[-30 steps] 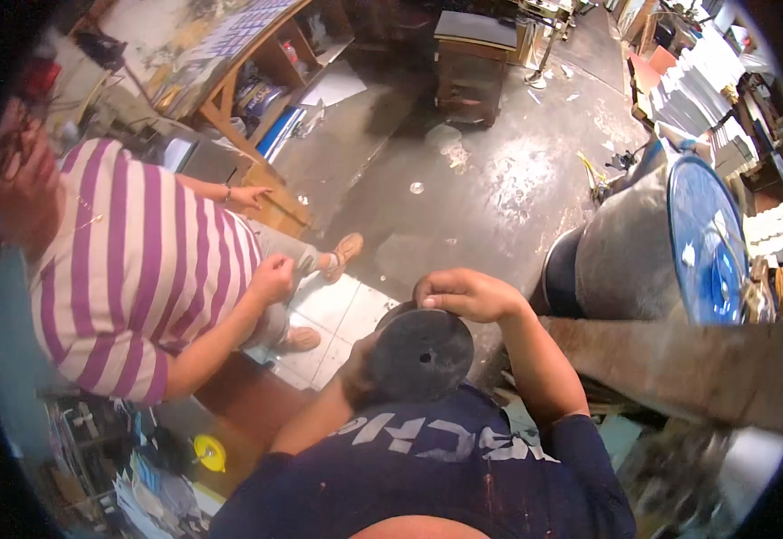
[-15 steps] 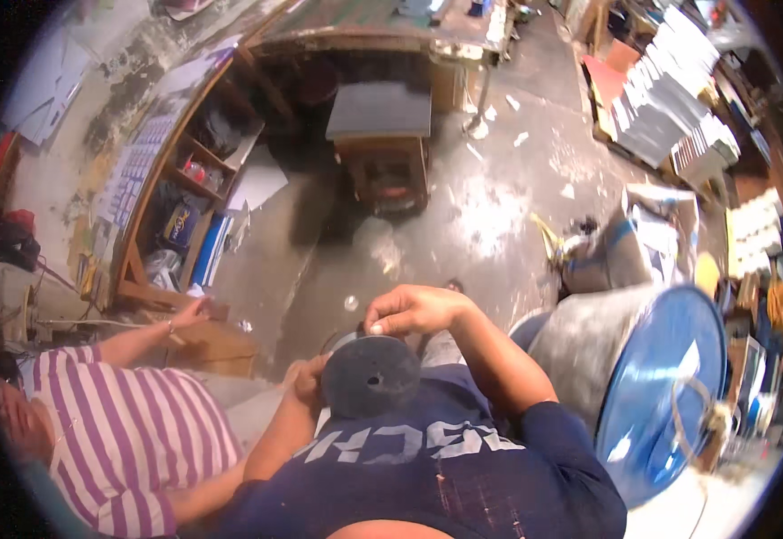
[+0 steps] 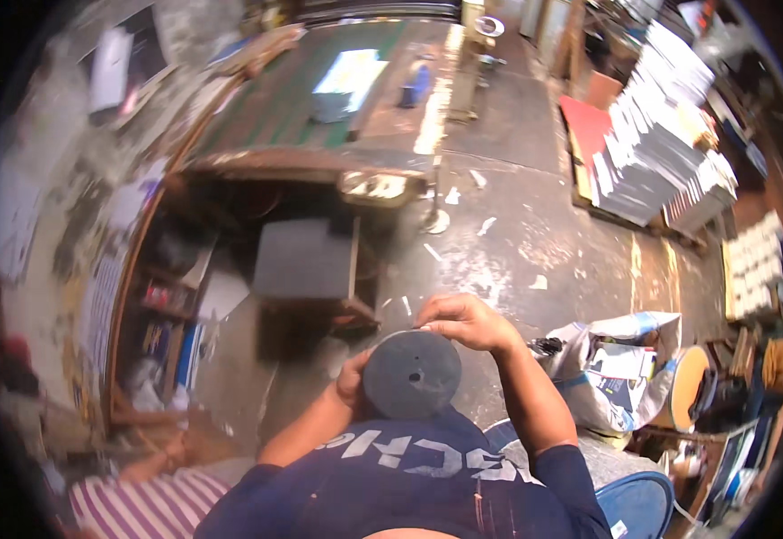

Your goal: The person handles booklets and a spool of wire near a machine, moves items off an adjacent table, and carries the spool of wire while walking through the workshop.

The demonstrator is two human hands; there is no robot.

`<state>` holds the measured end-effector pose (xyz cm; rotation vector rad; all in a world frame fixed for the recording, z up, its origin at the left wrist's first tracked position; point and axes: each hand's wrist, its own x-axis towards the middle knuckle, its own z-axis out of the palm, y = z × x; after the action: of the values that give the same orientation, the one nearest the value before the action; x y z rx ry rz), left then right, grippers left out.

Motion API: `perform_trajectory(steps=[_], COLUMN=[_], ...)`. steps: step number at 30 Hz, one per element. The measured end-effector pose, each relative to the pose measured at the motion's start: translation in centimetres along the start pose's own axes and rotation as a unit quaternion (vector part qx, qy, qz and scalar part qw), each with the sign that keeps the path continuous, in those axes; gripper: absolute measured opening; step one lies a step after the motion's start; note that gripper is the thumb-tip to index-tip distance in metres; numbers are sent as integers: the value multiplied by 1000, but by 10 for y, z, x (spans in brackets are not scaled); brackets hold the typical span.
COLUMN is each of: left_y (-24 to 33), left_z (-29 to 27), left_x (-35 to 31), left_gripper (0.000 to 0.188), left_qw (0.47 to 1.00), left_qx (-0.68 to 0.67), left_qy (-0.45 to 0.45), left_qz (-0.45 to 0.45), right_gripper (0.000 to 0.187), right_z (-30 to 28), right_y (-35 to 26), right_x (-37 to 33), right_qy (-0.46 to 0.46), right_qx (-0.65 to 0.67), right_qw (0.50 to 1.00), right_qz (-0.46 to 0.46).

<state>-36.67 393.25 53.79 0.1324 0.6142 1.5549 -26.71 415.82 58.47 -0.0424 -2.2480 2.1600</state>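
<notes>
A dark grey round disc (image 3: 412,395) with a small hole at its centre is in front of my chest, its flat face turned up toward me. My left hand (image 3: 352,381) grips it at the left edge, the fingers mostly hidden behind it. At the far rim is my right hand (image 3: 463,322), thumb and fingertips pinched together. Whether a thin piece is between those fingertips is too small to make out. The underside of the disc is hidden.
A workbench (image 3: 319,162) stands ahead, with a grey-topped stool (image 3: 306,260) before it. Paper stacks (image 3: 652,135) rise at far right. A white sack (image 3: 625,373) and a blue drum (image 3: 634,508) are at right. Another person in a striped shirt (image 3: 149,503) is at lower left.
The view has swung left and up, showing more of the workbench; the other person and the drum now sit lower. The disc stays in my left hand, my right hand still at its far rim.
</notes>
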Motion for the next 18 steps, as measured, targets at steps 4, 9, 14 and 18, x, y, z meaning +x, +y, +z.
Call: perform_trajectory(steps=[4, 9, 14, 18], left_y=[28, 56, 24, -27], left_z=[5, 79, 132, 215], left_x=[171, 356, 529, 660], left_gripper=[56, 50, 55, 57], left_qw=[999, 977, 944, 942], left_qx=[-27, -52, -53, 128], left_qy=[6, -31, -109, -112], left_qz=[-35, -206, -306, -289], right_gripper=[20, 21, 20, 21], right_z=[-137, -292, -433, -559], right_y=[27, 27, 41, 85], right_x=[5, -27, -92, -155], right_qy=[158, 285, 356, 376], right_qx=[-123, -116, -102, 35], right_qw=[973, 946, 923, 919], right_qz=[-118, -107, -99, -113])
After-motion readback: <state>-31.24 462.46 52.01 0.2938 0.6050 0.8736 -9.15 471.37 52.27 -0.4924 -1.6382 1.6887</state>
